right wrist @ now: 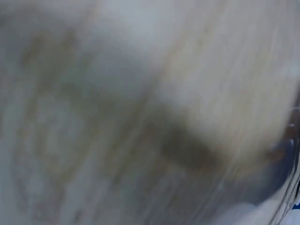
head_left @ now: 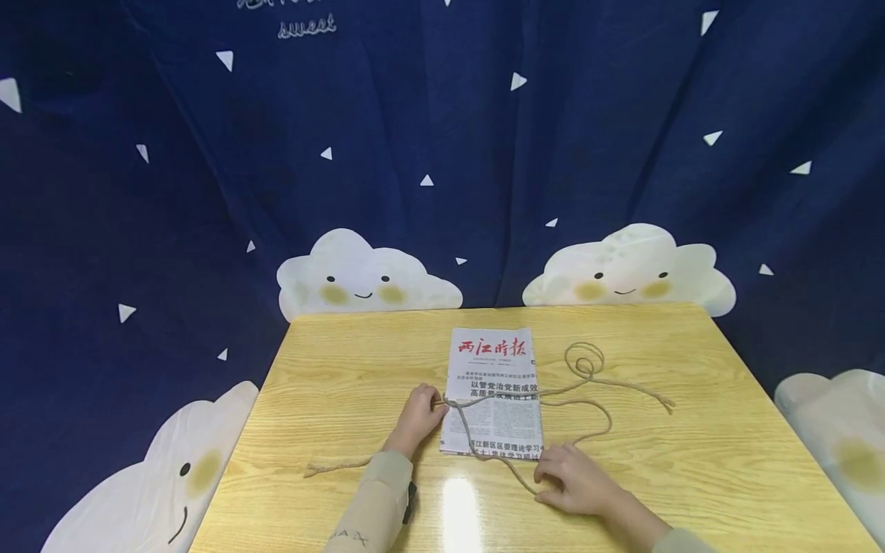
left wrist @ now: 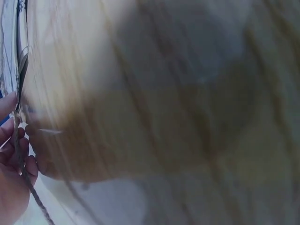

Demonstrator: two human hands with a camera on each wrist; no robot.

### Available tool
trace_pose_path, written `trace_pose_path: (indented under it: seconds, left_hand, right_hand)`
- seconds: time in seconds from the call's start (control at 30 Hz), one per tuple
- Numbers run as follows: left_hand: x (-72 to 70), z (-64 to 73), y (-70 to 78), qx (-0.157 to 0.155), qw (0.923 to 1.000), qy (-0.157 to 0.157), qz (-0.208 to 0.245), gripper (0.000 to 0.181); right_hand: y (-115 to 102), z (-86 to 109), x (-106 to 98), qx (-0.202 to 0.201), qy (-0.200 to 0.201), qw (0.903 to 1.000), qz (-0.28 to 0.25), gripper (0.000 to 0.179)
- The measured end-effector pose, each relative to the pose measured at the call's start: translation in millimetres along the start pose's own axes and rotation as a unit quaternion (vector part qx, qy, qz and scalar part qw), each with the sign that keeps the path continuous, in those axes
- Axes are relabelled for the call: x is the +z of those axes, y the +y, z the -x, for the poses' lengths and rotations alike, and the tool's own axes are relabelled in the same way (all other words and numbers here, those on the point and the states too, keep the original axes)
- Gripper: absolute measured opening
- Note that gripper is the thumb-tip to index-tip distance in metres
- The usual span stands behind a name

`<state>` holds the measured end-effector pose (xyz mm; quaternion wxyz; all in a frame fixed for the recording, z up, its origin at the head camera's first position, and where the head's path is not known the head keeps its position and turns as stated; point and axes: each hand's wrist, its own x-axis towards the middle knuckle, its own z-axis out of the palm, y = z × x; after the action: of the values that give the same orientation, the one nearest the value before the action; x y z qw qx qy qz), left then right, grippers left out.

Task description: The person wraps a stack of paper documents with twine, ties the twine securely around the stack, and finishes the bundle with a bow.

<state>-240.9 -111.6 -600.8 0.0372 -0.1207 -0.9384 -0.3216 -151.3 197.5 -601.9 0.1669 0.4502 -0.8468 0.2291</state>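
A folded newspaper with a red title lies on the wooden table, brown twine running across its front. At the paper's left edge, my left hand holds the twine where its strands meet. In the left wrist view, the twine passes over the curled fingers of that hand, close beside the newspaper's side. Off the paper's lower right corner, my right hand pinches a strand that slants down from the left edge. The right wrist view is blurred, with fingers only at its right border.
One loose twine end lies left of the paper. To the right, another length makes a small coil and ends in a frayed tip. A dark blue curtain with white clouds and triangles hangs behind the table.
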Motion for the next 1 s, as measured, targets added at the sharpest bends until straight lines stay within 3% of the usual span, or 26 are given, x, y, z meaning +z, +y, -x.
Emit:
trace_pose_path:
  seconds: [0.3, 0.47, 0.6, 0.67, 0.77, 1.0]
  left_hand:
    - [1.8, 0.0, -1.2, -0.001, 1.0, 0.001, -0.003, 0.016]
    - [2.3, 0.1, -2.6, 0.005, 1.0, 0.004, -0.005, 0.015]
    - [1.7, 0.8, -2.6, 0.005, 1.0, 0.005, -0.004, 0.015]
    - [1.2, 1.2, -1.6, 0.0, 1.0, 0.001, -0.003, 0.015]
    - [0.6, 1.7, 0.3, -0.011, 0.9999, -0.005, -0.004, 0.015]
    - [0.0, 1.7, 1.9, -0.016, 0.9998, -0.006, -0.007, 0.015]
  right_hand:
    - [-7.4, -0.1, 4.9, 0.0, 0.002, 1.0, -0.006, 0.014]
    - [-1.6, -13.5, 0.0, 0.026, 0.054, 0.9978, -0.028, 0.016]
    - [7.2, -28.5, -1.3, 0.064, 0.105, 0.9923, -0.012, 0.018]
    - [11.3, -34.6, 0.1, 0.086, 0.11, 0.9901, 0.005, 0.017]
    - [15.8, -41.3, 3.6, 0.112, 0.094, 0.989, 0.022, 0.016]
    - [22.0, -45.8, 10.9, 0.147, 0.011, 0.9881, 0.043, 0.013]
